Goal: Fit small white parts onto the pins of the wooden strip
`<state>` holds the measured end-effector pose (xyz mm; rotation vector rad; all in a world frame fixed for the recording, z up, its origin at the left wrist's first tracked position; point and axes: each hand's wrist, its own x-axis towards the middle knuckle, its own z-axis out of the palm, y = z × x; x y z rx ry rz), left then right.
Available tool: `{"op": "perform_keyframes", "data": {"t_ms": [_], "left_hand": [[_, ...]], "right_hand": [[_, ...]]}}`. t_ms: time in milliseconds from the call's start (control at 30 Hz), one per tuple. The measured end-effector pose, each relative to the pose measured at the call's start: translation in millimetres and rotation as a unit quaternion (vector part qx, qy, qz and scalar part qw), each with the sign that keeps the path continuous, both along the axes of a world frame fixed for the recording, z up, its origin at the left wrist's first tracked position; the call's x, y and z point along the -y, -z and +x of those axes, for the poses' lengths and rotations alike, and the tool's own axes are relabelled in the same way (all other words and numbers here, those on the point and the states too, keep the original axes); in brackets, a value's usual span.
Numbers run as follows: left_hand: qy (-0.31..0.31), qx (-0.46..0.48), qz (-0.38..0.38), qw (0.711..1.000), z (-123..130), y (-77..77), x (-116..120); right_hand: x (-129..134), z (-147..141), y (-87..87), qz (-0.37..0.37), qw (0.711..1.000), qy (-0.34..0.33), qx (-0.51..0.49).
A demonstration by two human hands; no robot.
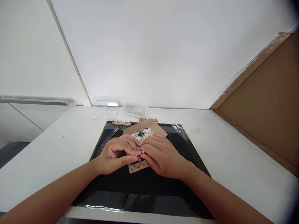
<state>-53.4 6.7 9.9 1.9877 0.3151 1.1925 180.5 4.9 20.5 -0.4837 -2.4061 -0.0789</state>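
Observation:
My left hand (119, 154) and my right hand (161, 154) meet over the middle of a black mat (140, 186). The fingertips of both are pinched together around something tiny, mostly hidden by the fingers. Just beneath them lies a small tan strip (138, 168) with holes and a round metal piece on it; my right hand covers its right end. Beyond the fingers, a sheet of brown paper (160, 127) carries a scatter of small white and black bits (142, 133).
Two tan strips with upright metal pins, a left one (121, 123) and a right one (149, 119), stand at the mat's far edge. Behind is a clear plastic tray (135, 110). A dark curved strip (108, 140) lies left; white stickers (177, 127) lie far right. Cardboard (261, 102) borders the right.

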Motion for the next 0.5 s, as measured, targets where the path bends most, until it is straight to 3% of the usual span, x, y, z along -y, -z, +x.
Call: {"op": "perform_keyframes", "data": {"t_ms": [233,500], "left_hand": [[0.003,-0.001,0.005,1.000,1.1,-1.0,0.0],[-0.049,-0.016,0.088,0.995,3.0,-3.7,-1.9]], "right_hand": [[-0.5,0.7,1.3,-0.018,1.000,-0.011,-0.002],[-0.6,1.5,1.8,-0.055,0.998,-0.028,-0.014]]}}
